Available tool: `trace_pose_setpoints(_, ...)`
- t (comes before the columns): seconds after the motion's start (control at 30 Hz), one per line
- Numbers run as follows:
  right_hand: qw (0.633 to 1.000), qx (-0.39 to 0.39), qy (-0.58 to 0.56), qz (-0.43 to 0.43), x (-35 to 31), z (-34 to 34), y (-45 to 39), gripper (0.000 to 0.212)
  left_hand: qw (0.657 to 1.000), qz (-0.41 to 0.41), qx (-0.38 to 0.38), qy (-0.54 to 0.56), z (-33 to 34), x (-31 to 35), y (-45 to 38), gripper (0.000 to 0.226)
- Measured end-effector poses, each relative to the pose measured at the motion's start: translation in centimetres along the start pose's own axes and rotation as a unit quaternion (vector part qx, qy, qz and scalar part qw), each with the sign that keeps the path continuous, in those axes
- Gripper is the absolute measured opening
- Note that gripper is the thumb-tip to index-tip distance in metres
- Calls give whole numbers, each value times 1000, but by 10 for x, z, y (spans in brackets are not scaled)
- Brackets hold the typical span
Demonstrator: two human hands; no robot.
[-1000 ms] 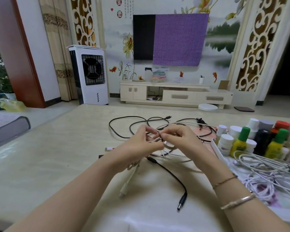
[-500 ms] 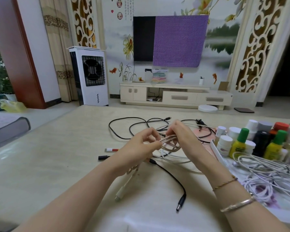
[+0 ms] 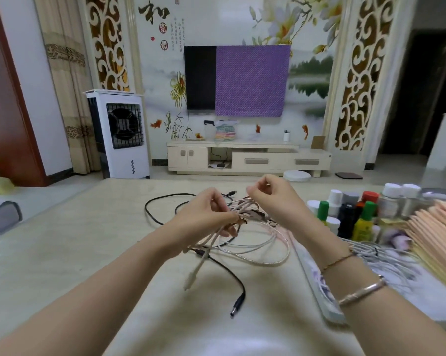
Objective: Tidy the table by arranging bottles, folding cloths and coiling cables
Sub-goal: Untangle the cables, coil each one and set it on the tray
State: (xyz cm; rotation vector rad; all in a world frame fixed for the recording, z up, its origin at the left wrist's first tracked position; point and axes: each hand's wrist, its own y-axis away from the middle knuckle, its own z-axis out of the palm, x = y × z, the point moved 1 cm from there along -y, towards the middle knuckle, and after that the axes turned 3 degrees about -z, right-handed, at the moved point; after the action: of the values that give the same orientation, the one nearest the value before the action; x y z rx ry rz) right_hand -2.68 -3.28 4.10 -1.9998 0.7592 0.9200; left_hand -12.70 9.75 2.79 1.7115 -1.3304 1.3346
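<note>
**Q:** What do I have in front of me right now?

**A:** I see two bare hands raised just above a pale surface (image 3: 62,242). My left hand (image 3: 203,217) grips a gathered bundle of pale pink cable (image 3: 245,214), fingers curled round the loops. My right hand (image 3: 273,199) sits just beside it and slightly higher, fingertips pressed together as if pinching a strand; the frame is blurred there, so I can't say for certain that anything lies between them.

**Q:** Where is the rest of the cable?

**A:** Loose silvery loops trail under the hands onto the surface, and one plug end (image 3: 189,280) dangles below the left hand. A separate black cable (image 3: 227,273) lies on the surface, its barrel plug nearest me.

**Q:** Which step is this?

**A:** Coiling, I judge, part done. Bottles (image 3: 345,214) stand grouped at the right, with a white cable heap (image 3: 386,255) and peach cloth (image 3: 437,227) nearby.

**Q:** And the next move?

**A:** Probably wrapping the free strand round the bundle while the left hand holds the loops tight, so they don't spring apart.
</note>
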Motion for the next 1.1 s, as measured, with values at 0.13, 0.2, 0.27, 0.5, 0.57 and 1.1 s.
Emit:
trace_pose_setpoints(0.13,999,26,18,18,-3,-62,12,15,997,2,-72,-29,32,38,-5,33)
trace_pose_setpoints(0.2,997,66,16,33,1,-98,19,19,990,-4,-124,-65,54,54,-6,40)
trace_pose_setpoints(0.27,994,92,18,59,6,-125,22,26,987,-17,-156,-37,71,64,-8,41)
trace_pose_setpoints(0.5,967,123,119,189,48,-202,38,31,968,-100,-174,149,142,85,-35,28)
trace_pose_setpoints(0.57,961,107,124,222,67,-212,39,24,966,-146,-134,163,164,78,-42,23)
trace_pose_setpoints(1.1,970,-6,242,-15,56,-139,61,29,992,-82,53,-83,140,33,-49,14)
